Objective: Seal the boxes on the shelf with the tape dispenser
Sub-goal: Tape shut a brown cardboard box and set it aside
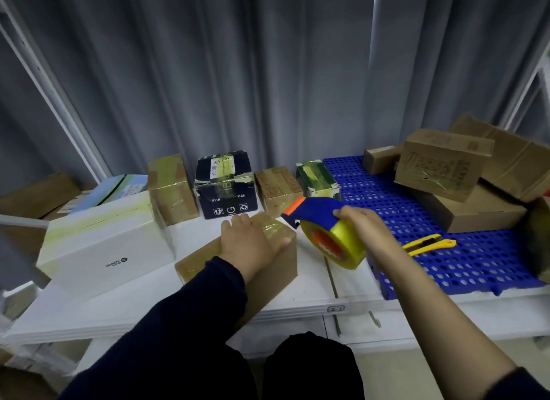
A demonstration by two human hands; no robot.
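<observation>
Left hand (253, 242) flat atop brown box (273, 280)

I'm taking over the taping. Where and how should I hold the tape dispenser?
Grip the tape dispenser by the blue shell over its yellow roll, from behind and above, as the right hand does; fingers likely stay clear of the orange-tipped front end, pointing at the box under the left hand.

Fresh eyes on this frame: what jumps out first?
The blue-and-orange tape dispenser with its yellow roll, gripped in the right hand at centre, just right of the brown cardboard box that the left hand presses flat on the white shelf. Next, the bright blue perforated mat on the right, with a yellow utility knife lying on it.
</observation>
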